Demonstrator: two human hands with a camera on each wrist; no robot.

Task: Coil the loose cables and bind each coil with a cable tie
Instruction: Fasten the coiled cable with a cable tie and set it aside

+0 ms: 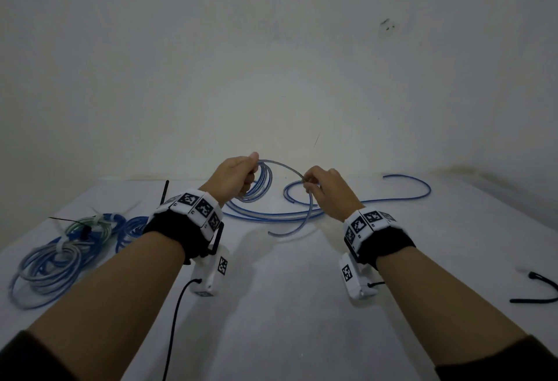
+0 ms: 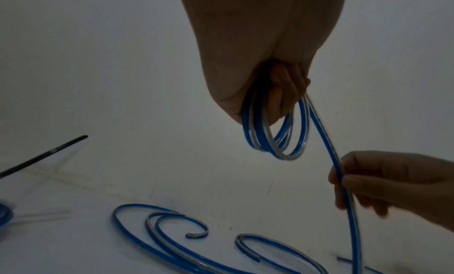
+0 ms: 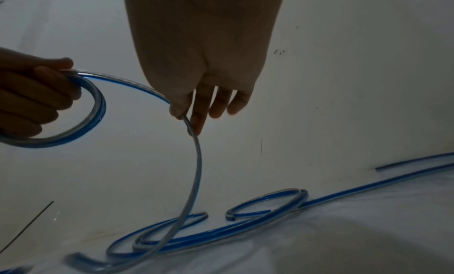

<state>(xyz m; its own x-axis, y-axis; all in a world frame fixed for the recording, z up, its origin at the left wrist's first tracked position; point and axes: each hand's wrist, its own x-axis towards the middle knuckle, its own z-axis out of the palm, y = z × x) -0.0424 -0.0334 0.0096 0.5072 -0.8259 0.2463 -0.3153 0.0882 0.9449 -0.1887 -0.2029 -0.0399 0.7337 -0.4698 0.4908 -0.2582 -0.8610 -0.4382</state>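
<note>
My left hand [image 1: 238, 176] grips a small coil of blue-and-clear cable [image 1: 261, 181] held above the white table [image 1: 287, 305]; the loops hang from its curled fingers [image 2: 280, 95]. From the coil the cable [image 3: 127, 83] arcs over to my right hand [image 1: 320, 189], which pinches it between thumb and forefinger [image 3: 196, 120]. Below that pinch the cable [image 3: 194, 181] drops to the table, where its loose length [image 1: 377, 199] lies in curves toward the back right.
Several bound blue and pale coils [image 1: 63, 247] lie at the left with white ties on them. A black cable tie [image 1: 165, 192] stands out behind my left wrist, another black tie [image 1: 540, 290] lies at the right edge. A wall [image 1: 271, 63] rises right behind the table.
</note>
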